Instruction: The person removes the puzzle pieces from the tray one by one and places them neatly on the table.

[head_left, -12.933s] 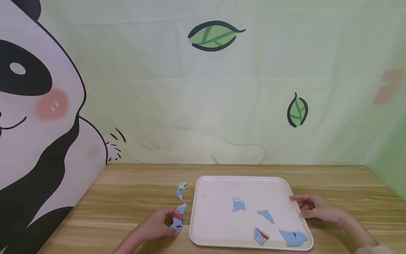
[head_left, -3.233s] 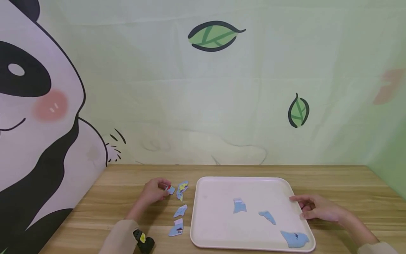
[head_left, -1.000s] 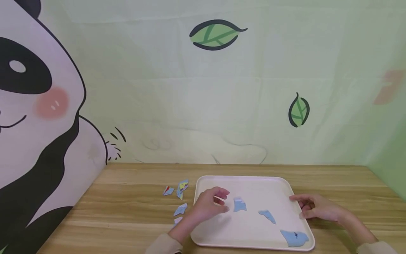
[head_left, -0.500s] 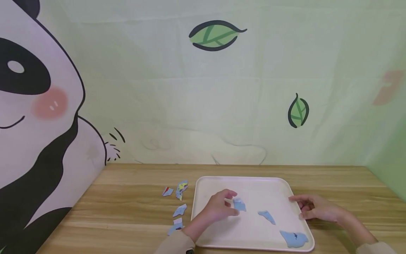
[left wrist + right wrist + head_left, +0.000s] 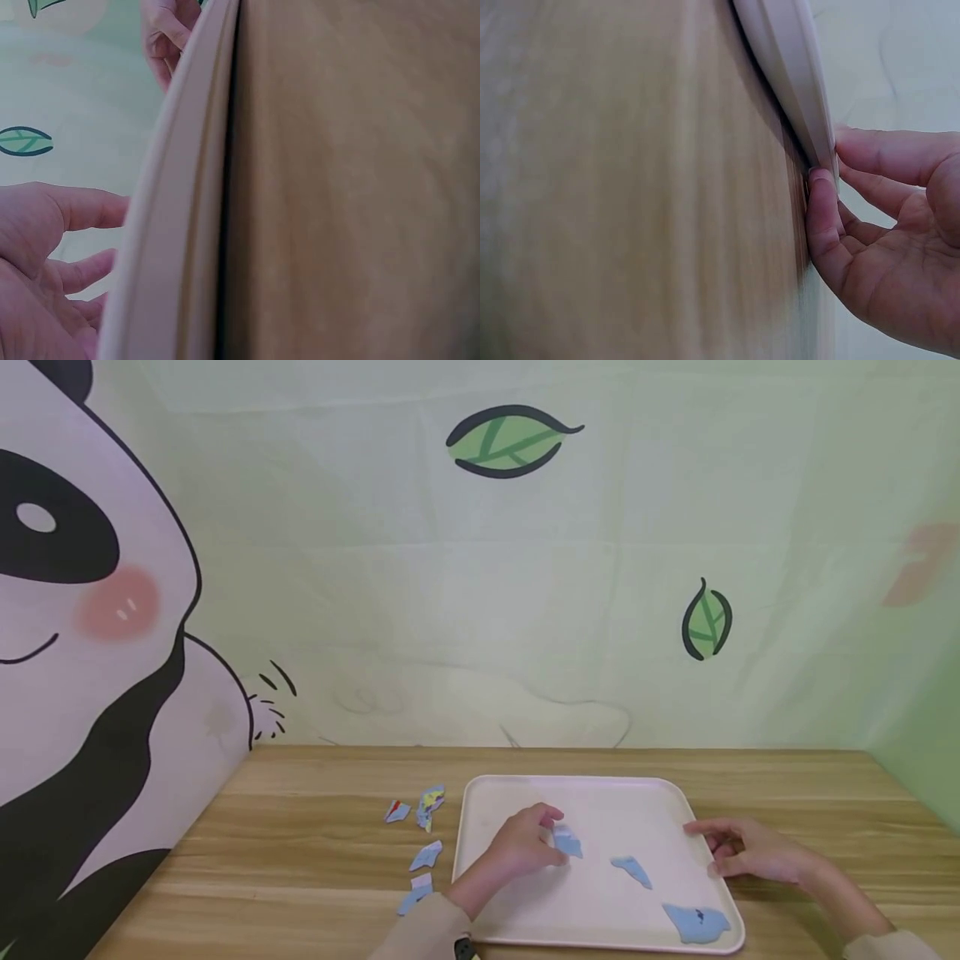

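Note:
My left hand [image 5: 521, 843] is over the white tray [image 5: 592, 931], its thumb and forefinger spread on either side of a blue puzzle piece with a whitish top [image 5: 568, 843]. Part of that piece's left side is hidden by the fingers. My right hand [image 5: 757, 852] grips the tray's right edge; in the right wrist view its fingers [image 5: 825, 217] are at the rim. Farther right on the tray lie a narrow blue piece [image 5: 632, 872] and a larger blue piece with a small dark mark [image 5: 693, 925], near the front right corner.
Left of the tray, several pieces lie on the wooden table [image 5: 300, 827]: one with red [image 5: 397, 811], a yellow-patterned one [image 5: 430, 806], a light blue one [image 5: 426, 856], and a blue-and-white one [image 5: 417, 896] nearer the front. A panda backdrop [image 5: 90, 693] stands behind.
The red-marked piece has gone from the tray to the table's left side, carried by my left hand. That hand has since come back rightward to the blue-and-whitish piece. My right hand has stayed put.

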The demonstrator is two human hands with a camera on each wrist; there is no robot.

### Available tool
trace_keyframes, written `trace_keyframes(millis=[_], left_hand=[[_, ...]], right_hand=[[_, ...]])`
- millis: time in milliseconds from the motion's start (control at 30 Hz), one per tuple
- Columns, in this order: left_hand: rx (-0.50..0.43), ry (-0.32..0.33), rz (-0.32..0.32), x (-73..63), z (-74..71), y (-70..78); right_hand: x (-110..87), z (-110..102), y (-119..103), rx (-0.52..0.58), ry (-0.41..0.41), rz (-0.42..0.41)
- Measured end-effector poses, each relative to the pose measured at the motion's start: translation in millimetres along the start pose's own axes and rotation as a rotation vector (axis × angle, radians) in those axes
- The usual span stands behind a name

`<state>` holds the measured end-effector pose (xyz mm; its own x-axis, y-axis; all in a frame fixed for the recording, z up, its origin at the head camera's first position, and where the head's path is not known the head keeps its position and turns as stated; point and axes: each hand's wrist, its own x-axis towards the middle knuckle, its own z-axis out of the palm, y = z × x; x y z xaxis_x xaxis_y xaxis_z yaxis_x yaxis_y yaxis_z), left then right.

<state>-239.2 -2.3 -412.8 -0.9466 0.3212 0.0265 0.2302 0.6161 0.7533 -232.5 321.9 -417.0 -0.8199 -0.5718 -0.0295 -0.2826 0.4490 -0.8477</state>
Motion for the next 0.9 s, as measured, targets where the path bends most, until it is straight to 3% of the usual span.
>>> trace_keyframes(millis=[233,567,900], left_hand=[[0.123,0.007,-0.001,3.4,4.3,-1.4],[0.216,0.029,-0.036,7.2,7.5,0.9],[0.227,0.029,-0.002,4.8,5.5,3.6]], right_hand=[[1.1,-0.4,2.0,-0.004,-0.007,-0.026],[1.3,0.0,1.7,-0.004,-0.006,-0.022],[0.3,0.3,-0.8,-0.008,0.0,-0.02]])
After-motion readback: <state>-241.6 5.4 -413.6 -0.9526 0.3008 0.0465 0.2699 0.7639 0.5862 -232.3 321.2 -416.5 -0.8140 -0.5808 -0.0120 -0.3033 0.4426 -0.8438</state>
